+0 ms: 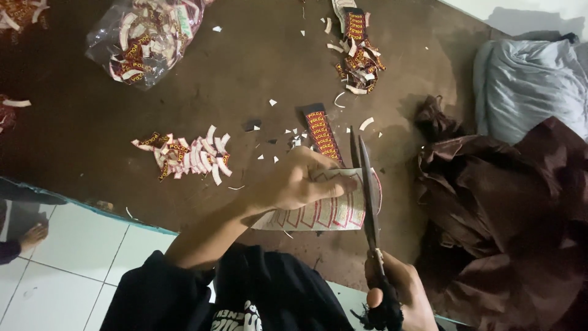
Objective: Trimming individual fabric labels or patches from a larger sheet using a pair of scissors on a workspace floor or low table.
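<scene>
The fingers [318, 184] of the left hand [293, 184] are curled down over a strip of woven labels [324, 211], thumb beneath and fingertips pressed on top, so that the strip is kept flat and taut just beside the blades; it is held above the near edge of the brown table [92, 122], in front of the body. The right hand [398, 294] is closed through the black handles of a pair of scissors [369, 202], whose blades are seen slightly parted and laid across the strip's right end, apparently so that one label can be cut off. The strip is shown from its pale back, with red outlined panels side by side. A second strip [321, 135], dark red with yellow lettering, lies just beyond the hand. Cut labels [190, 156] are gathered to the left, offcuts [358, 61] farther off, a clear bag of labels [147, 37] at the far left, and brown cloth [508, 214] is heaped at the right
</scene>
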